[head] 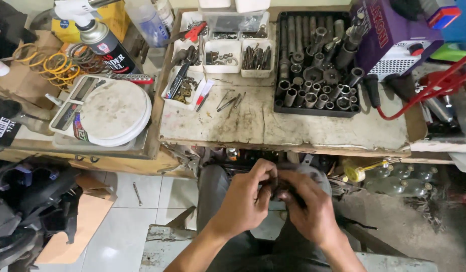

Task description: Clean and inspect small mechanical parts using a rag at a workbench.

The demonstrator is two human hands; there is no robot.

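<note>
1. Hands meet low in the middle of the head view, over the person's lap: the left hand (243, 201) and the right hand (306, 206) are both curled narrow around a small dark metal part (277, 187) pinched between their fingertips. The fingers cover most of it, so its shape cannot be told.
2. Just beyond the hands stands a worn wooden workbench (293, 128), its front edge close above the knuckles.
3. On the bench, a black tray of sockets (316, 65) sits toward the right, with small white bins of bits and screws (228, 50) to its left, and a few loose nails (228, 103) lie on the bare top.
4. A purple machine (394, 35) stands at the far right, a red cable (429, 93) looping from beside it.
5. Left of the bench lie a round white scale (109, 113), a black spray can (104, 43) and yellow coiled springs (54, 65).
6. Below, pale floor tiles (127, 226) show beside the person's grey trouser leg (213, 186).
</note>
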